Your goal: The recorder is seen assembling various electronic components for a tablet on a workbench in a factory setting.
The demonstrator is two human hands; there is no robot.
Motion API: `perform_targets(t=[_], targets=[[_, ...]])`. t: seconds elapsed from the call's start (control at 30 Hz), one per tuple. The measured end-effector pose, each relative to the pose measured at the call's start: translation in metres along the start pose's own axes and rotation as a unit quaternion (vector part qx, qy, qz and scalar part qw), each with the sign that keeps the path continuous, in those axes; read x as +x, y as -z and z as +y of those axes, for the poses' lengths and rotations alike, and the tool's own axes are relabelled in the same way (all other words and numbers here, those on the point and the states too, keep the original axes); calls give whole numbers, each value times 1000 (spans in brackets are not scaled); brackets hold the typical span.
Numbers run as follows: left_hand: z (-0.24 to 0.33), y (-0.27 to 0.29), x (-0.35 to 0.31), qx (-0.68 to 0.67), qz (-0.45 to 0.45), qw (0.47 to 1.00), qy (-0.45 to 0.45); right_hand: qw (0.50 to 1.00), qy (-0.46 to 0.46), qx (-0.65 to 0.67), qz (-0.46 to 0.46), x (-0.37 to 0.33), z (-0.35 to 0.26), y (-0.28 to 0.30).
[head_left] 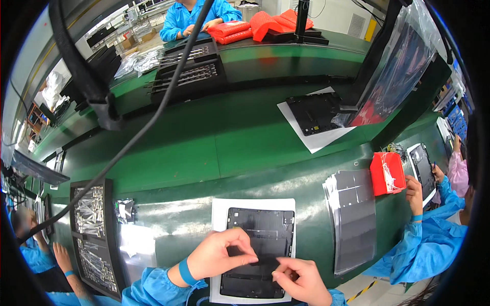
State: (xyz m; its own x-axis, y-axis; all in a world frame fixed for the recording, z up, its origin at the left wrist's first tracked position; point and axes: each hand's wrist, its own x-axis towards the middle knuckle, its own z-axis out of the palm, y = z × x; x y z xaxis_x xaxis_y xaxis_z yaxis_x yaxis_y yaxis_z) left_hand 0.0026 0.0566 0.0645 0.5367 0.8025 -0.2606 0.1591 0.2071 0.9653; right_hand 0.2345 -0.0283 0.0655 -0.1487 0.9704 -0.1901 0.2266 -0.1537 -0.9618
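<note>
A black tablet-like back housing (260, 224) lies on a white sheet (219, 217) on the green bench in front of me. My left hand (222, 255) is over its middle, thumb and forefinger pinched together. Close by on the right, my right hand (302, 279) is also in a pinch above the housing's right edge. The fingertips of both hands are a short way apart. Whatever they hold, if anything, is too small and dark to make out. A blue band circles my left wrist.
On the left stands a black tray (112, 239) of small flat cable-like parts. A stack of dark sheets (357, 219) lies right, below a red bin (378, 178) with white strips. Another housing (309, 115) rests farther back. Co-workers sit right, left and opposite; a cable hangs across.
</note>
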Motion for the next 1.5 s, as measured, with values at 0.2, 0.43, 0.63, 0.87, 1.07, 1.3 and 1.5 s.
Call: perform_targets(t=[0.2,0.43,0.63,0.87,1.07,1.3,1.5], targets=[[0,6,53,165,116,975,-91,890,151,-417,106,28,22,3],[-14,-4,85,219,42,956,-191,862,128,-489,42,27,28,3],[-18,-3,87,228,24,956,-180,869,126,-477,34,27,29,5],[-17,-3,88,238,15,954,-179,877,110,-466,29,27,27,7],[-17,-1,90,239,12,955,-173,879,114,-462,25,28,27,8],[-16,-1,90,252,13,952,-172,884,111,-453,26,28,27,8],[-19,-1,91,250,15,949,-193,882,112,-458,19,29,25,8]])
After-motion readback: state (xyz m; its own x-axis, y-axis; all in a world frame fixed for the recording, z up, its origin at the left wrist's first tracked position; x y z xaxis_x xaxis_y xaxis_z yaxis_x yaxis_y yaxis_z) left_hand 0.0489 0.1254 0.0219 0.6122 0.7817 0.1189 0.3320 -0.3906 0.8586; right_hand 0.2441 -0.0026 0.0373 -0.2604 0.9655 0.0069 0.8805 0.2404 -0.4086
